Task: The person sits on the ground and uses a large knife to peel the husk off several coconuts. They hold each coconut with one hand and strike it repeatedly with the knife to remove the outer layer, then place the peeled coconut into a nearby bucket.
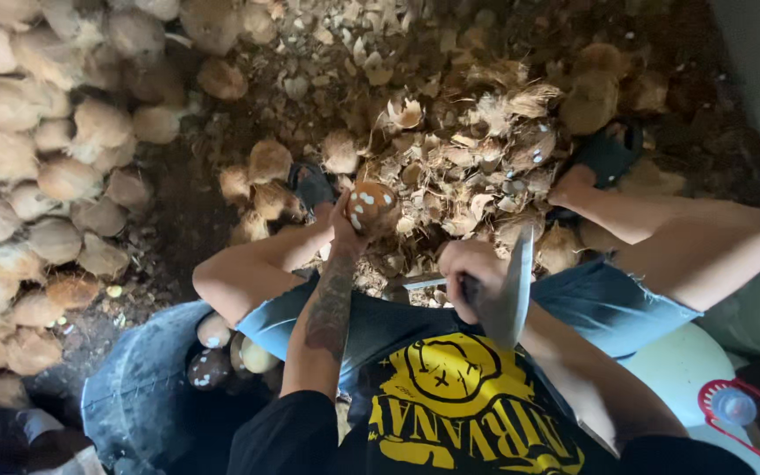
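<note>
We look down past our black shirt with its yellow print and our blue shorts to where we sit among coconut husk. Our left hand is closed around a partly peeled coconut, brown with pale chipped spots, held out in front of our knees above the litter of husk scraps. Our right hand is clamped on the handle of a broad cleaver, its blade pointing up and toward us, just to the right of the coconut and apart from it. To our left, a large heap of unpeeled coconuts is stacked, well apart from the hands. Near our left hip stands a dark tub with a few peeled coconuts lying in it. Our feet in dark sandals rest on the dirt among the husks. At the lower right, beside a pale round seat, we see a red-rimmed object, too small to tell further.
</note>
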